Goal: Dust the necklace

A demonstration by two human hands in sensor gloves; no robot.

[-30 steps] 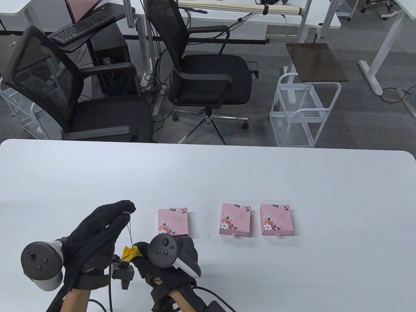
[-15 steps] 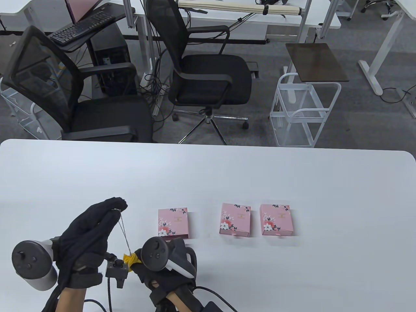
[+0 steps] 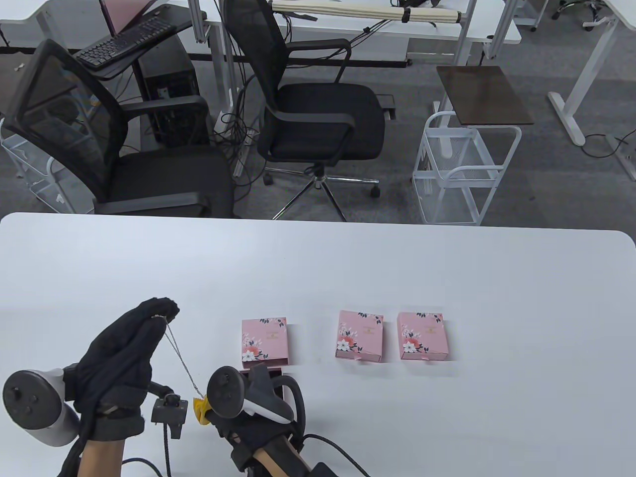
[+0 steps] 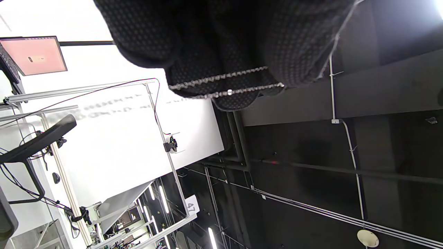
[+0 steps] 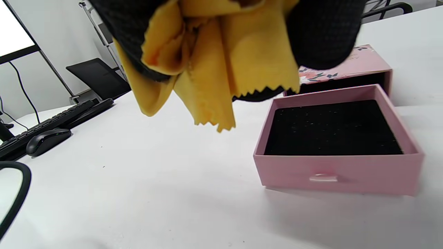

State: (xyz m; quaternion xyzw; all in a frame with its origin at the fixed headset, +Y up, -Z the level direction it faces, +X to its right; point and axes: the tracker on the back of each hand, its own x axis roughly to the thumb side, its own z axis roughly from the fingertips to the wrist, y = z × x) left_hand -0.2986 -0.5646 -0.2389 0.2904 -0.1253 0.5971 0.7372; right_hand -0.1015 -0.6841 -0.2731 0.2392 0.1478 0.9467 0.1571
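My left hand (image 3: 124, 357) is raised at the table's front left and pinches one end of a thin silver necklace chain (image 3: 181, 360) at its fingertips (image 3: 161, 310). The chain (image 4: 225, 84) lies across the gloved fingers in the left wrist view. It runs taut down and right to a yellow cloth (image 3: 201, 410) that my right hand (image 3: 248, 412) grips. In the right wrist view the cloth (image 5: 214, 65) is bunched between the fingers. The chain's lower end is hidden in the cloth.
An open pink drawer box (image 5: 337, 138) with a black lining lies just right of my right hand; its sleeve (image 3: 265, 339) shows in the table view. Two closed pink flowered boxes (image 3: 360, 336) (image 3: 422, 336) lie further right. Office chairs stand beyond the table's far edge.
Both hands have moved left and toward the front edge. The left hand drew away from the right, so the chain now slants more and is stretched longer.
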